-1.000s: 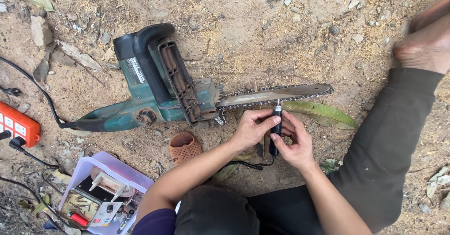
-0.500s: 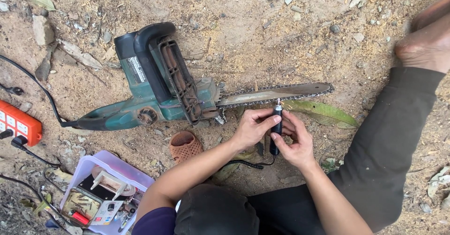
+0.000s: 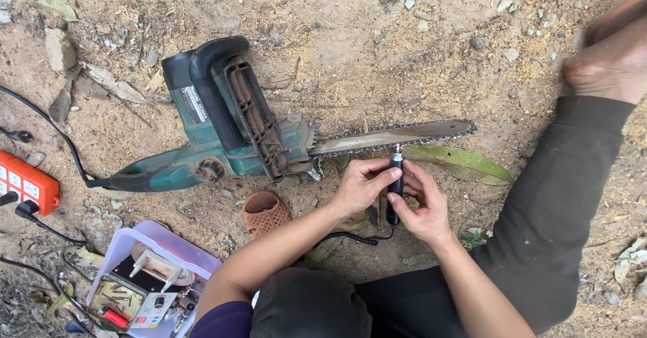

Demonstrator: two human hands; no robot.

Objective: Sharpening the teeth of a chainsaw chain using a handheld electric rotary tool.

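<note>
A: Left hand (image 3: 360, 188)?

B: Wrapped round the upper part of a slim black rotary tool (image 3: 395, 186), thumb laid across the barrel. Grasping, not loose.

A: Right hand (image 3: 421, 206)?

B: Closed on the same tool from the 3 o'clock side, fingers pinching its lower half. Both hands touching each other around it.

A: Position of the tool?

B: Upright between the two hands, just right of centre in the view. Metal tip pointing to 12 o'clock, touching or nearly touching the lower edge of the saw chain; hard to tell which. Thin black cord (image 3: 357, 237) trailing from its base toward 8 o'clock across the dirt.

A: And the saw?

B: Green and black electric chainsaw (image 3: 229, 132) lying on its side on sandy ground (image 3: 350, 48). Body at 10 o'clock from the hands, guide bar (image 3: 394, 137) stretching toward 3 o'clock, directly above the hands at 12 o'clock. Black power cable (image 3: 50, 126) running off its rear handle toward 9 o'clock.

A: Anything else around?

B: Long green leaf (image 3: 465, 164) at 2 o'clock from the hands, partly under the bar tip. Small brown ridged cup (image 3: 265, 211) at 9 o'clock, close by the left forearm. Lilac plastic box (image 3: 145, 281) of small parts at 8 o'clock, near the bottom edge. Orange power strip (image 3: 25, 183) at far 9 o'clock with a plug in it. Bare foot (image 3: 610, 68) at 2 o'clock, well apart, above a dark trouser leg (image 3: 559, 210).
</note>
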